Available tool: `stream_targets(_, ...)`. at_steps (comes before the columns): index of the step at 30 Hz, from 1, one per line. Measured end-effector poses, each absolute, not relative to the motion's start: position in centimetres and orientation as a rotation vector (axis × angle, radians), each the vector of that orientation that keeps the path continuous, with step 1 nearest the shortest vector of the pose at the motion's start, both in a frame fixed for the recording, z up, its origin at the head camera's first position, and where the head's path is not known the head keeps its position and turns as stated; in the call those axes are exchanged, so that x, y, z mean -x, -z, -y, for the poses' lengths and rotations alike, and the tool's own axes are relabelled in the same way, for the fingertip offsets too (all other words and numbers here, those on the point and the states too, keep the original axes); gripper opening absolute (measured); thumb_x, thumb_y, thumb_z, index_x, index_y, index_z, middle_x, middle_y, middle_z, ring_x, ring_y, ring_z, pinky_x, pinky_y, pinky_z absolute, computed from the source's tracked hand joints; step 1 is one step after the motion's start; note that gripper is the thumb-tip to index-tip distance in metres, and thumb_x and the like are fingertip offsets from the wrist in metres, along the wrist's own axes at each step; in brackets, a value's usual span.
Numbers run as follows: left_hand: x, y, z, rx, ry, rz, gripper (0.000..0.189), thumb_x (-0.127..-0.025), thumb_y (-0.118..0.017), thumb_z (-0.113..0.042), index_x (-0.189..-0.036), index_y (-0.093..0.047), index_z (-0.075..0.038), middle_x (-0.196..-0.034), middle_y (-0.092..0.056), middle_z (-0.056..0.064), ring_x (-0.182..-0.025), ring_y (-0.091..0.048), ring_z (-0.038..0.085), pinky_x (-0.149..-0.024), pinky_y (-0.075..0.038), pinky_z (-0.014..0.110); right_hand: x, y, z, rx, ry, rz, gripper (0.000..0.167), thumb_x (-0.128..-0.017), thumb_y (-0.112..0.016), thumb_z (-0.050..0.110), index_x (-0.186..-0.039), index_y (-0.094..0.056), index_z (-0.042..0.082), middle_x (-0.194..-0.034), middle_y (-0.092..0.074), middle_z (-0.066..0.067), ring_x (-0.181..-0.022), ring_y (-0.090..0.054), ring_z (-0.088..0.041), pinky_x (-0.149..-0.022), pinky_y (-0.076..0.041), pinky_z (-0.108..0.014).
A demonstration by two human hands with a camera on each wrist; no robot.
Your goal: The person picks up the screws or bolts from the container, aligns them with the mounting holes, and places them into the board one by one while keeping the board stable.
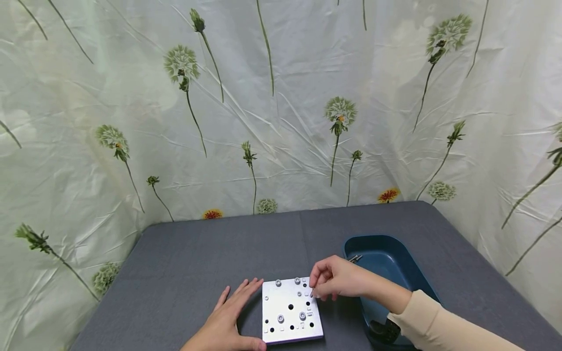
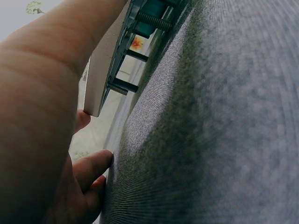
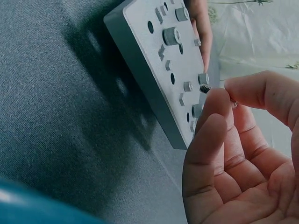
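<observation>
A square silvery metal plate (image 1: 276,296) lies on the grey table, bearing several socket-head bolts and open holes. In the left wrist view, threaded bolt ends (image 2: 152,21) stick out beneath the plate. My left hand (image 1: 226,319) rests along the plate's left side, fingers extended near its far corner and thumb at the near corner. Above the plate's right edge, my right hand (image 1: 340,280) pinches a small screw (image 3: 205,88) between thumb and index finger. The screw's threaded end points toward the plate, apart from it; the fingers hide most of its shank.
A dark blue tray (image 1: 382,268) stands to the right, partly under my right forearm. Metal bolts (image 1: 355,258) lie by its left rim, and a black object (image 1: 384,331) sits in its near end. A flowered curtain (image 1: 281,122) hangs behind the table.
</observation>
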State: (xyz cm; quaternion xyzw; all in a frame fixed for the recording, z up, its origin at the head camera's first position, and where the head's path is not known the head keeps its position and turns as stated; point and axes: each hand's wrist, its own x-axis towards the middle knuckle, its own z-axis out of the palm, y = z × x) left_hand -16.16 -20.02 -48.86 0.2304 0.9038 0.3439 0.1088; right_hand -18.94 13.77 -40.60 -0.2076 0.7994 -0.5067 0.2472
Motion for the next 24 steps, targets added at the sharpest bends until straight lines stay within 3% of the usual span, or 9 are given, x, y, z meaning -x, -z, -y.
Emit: stream_targets(24,16.4,49.4,20.2,-0.737,-1.022,-2.675,0.117,-0.072,-0.093,-0.065,-0.169,-0.035,-0.036,-0.174,-0.04,0.008,-0.159,-0.034,0.051,-0.118,-0.011,0.088,18.5,41.7,-12.4,0.604,1.324,-2.168,0.01,-0.088,-0.079,0.004,-0.095,-0.073,0.001,-0.072,-0.071,0.003,-0.065,-0.063,-0.01,-0.054,-0.049,-0.022)
